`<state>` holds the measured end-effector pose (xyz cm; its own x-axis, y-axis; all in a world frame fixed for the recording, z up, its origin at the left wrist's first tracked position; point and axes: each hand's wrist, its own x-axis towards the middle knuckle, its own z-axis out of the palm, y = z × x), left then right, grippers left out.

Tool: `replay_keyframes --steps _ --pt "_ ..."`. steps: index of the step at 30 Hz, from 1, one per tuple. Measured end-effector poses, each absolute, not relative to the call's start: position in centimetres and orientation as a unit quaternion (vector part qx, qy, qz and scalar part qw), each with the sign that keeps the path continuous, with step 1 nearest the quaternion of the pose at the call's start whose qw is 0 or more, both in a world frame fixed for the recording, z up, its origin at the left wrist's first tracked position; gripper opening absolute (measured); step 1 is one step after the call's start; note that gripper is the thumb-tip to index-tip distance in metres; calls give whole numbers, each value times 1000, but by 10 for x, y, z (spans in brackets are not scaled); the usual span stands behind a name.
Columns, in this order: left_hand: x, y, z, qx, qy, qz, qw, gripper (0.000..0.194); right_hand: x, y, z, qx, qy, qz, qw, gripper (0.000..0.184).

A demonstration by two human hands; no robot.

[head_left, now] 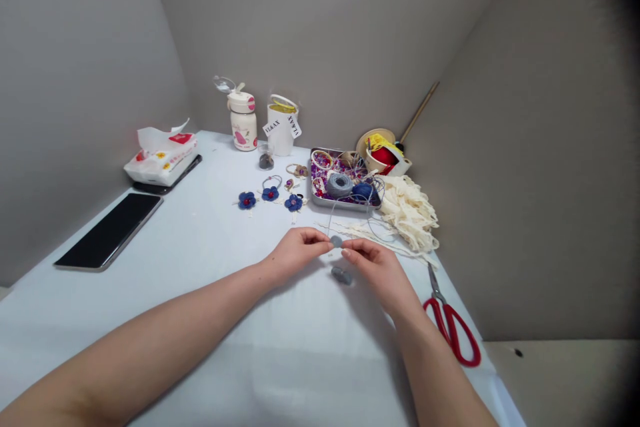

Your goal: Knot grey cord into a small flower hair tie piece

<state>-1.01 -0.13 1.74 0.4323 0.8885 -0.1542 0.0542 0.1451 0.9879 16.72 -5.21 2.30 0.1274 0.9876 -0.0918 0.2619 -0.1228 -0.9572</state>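
Left hand (295,255) and right hand (377,273) nearly closed, pinching small grey disc (337,241) between fingertips; second grey piece (341,275) lies on white table (280,327) just below, apart from both hands.

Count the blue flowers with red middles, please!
3: the left blue flower, the middle blue flower and the right blue flower, in a row on the white table.

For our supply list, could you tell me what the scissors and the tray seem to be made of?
The scissors: shiny grey blades, likely steel, and glossy red handles, probably plastic. The tray: smooth silvery metal, perhaps tin or aluminium, judging by its sheen.
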Motion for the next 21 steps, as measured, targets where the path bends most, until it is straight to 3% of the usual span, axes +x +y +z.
replay_keyframes --steps 4,15,18,21 --pt "-5 -8 16 497 408 388 660 23 164 -51 21 -617 -478 413 469 27" --pt "-1 -13 15 514 410 381 650 18 149 -55 18 -607 -483 381 503 19" --pt "-3 -13 16 577 415 383 590 16 153 -55 24 -620 -524 340 474 16" --pt "-10 -9 17 677 402 428 444 20 158 -55 26 -624 -589 280 430 16"
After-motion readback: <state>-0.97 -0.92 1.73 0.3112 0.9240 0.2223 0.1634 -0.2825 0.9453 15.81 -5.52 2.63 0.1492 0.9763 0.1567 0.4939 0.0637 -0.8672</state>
